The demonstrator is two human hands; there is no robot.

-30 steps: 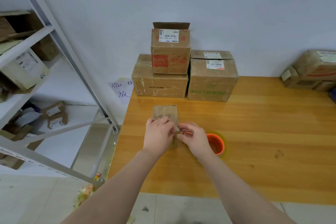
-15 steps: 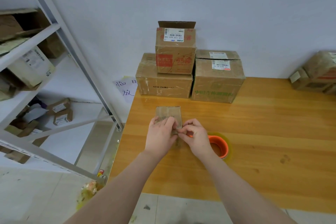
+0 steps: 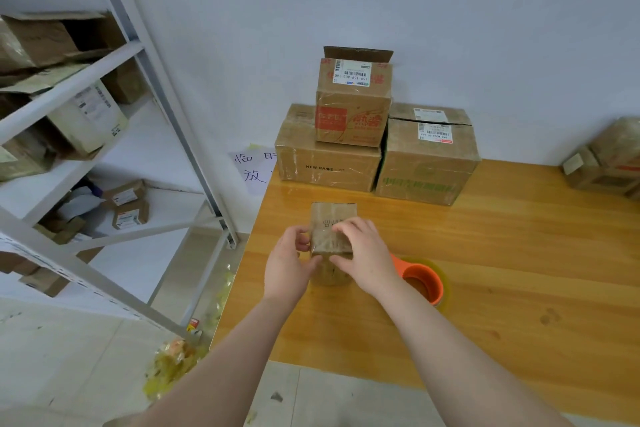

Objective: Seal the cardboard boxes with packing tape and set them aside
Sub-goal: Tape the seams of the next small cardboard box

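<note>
A small brown cardboard box stands on the wooden table near its left edge. My left hand grips the box's left side, fingers curled round the edge and thumb on the front. My right hand holds the right side, fingers lying over the top and thumb on the front face. A roll of clear packing tape with an orange core lies flat just right of my right wrist.
Three larger boxes are stacked against the wall behind, the top one with an open flap. More boxes sit at the far right. A metal shelf rack with parcels stands left of the table.
Both hands were pinching together at the box's near top edge. Now they have spread apart to either side of the box, and its top and front face show between them.
</note>
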